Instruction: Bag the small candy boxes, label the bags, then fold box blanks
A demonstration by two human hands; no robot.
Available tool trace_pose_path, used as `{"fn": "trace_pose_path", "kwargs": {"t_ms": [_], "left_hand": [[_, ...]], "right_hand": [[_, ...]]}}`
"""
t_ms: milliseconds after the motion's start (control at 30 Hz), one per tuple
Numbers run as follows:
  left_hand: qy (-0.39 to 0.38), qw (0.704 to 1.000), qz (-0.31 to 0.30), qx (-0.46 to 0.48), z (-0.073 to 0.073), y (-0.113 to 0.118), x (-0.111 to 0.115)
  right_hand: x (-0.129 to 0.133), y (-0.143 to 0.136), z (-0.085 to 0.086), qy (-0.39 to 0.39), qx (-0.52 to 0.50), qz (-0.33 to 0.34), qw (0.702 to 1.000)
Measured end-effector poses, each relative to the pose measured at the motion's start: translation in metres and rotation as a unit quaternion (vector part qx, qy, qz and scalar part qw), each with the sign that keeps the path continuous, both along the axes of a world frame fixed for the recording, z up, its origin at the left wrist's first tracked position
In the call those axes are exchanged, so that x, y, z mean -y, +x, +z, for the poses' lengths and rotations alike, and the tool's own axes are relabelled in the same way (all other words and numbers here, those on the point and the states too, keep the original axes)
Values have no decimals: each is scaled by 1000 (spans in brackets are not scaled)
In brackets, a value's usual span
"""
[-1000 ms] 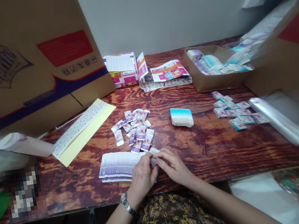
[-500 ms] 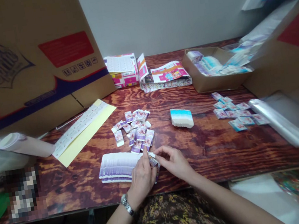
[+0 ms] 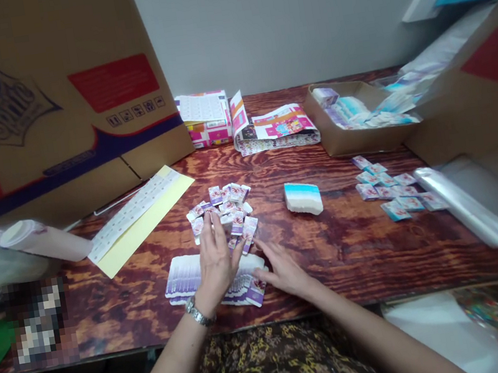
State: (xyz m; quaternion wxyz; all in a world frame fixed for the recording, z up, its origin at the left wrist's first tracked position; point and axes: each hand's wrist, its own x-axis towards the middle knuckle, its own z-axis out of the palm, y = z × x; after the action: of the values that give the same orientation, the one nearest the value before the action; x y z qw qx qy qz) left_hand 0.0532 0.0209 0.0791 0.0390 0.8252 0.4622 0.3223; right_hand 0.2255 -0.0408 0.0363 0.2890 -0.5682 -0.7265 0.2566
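My left hand (image 3: 215,255) reaches over a pile of small white-and-purple packets (image 3: 237,221) with a flower print. Its fingers are stretched out, their tips on the pile's left side. Below lies a fanned row of white-and-purple cards (image 3: 183,279), partly hidden by this hand. At the row's right end, my right hand (image 3: 285,269) rests with its thumb and fingers apart, the thumb by the last printed card (image 3: 257,291). I see nothing held in either hand. Beyond the right hand stands a white-and-blue stack of cards (image 3: 302,197).
Small printed packets (image 3: 388,183) lie at the right beside a clear plastic roll (image 3: 467,205). An open cardboard tray (image 3: 365,141) holds more packets. Yellow-backed label sheets (image 3: 142,225), a large carton (image 3: 52,110) and a white roll (image 3: 43,241) are at the left.
My left hand has moved from the row's right end up and left to the packet pile, its fingers extending. My right hand has loosened its pinch and stayed near the row's end.
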Motion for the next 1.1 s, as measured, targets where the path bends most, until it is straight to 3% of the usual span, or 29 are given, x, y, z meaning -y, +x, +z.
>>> {"fn": "trace_pose_path", "kwargs": {"t_ms": [100, 233, 333, 433, 600, 767, 900, 1000, 1100], "left_hand": [[8, 999, -39, 7, 2, -2, 1], [-66, 993, -101, -13, -17, -3, 29], [-122, 981, -140, -55, -31, 1, 52], [-130, 975, -148, -104, -41, 6, 64], [-113, 974, -132, -143, -50, 6, 66], [-120, 971, -138, -156, -51, -5, 70], [-123, 971, -129, -159, -47, -8, 77], [-124, 973, -115, -157, -45, -4, 81], [-119, 981, -82, -133, -45, 3, 81]], "right_hand": [[3, -2, -21, 25, 118, 21, 992], [11, 0, -33, 51, 142, -5, 989], [14, 7, -32, 65, 105, -27, 992], [14, 12, -25, 45, 63, -22, 997], [14, 10, -16, 31, 161, -27, 986], [18, 5, -24, 36, 190, -8, 981], [21, 1, -25, 34, 132, -10, 991], [19, -1, -17, 8, 9, -30, 999], [16, -2, -2, -55, -120, -47, 990]]}}
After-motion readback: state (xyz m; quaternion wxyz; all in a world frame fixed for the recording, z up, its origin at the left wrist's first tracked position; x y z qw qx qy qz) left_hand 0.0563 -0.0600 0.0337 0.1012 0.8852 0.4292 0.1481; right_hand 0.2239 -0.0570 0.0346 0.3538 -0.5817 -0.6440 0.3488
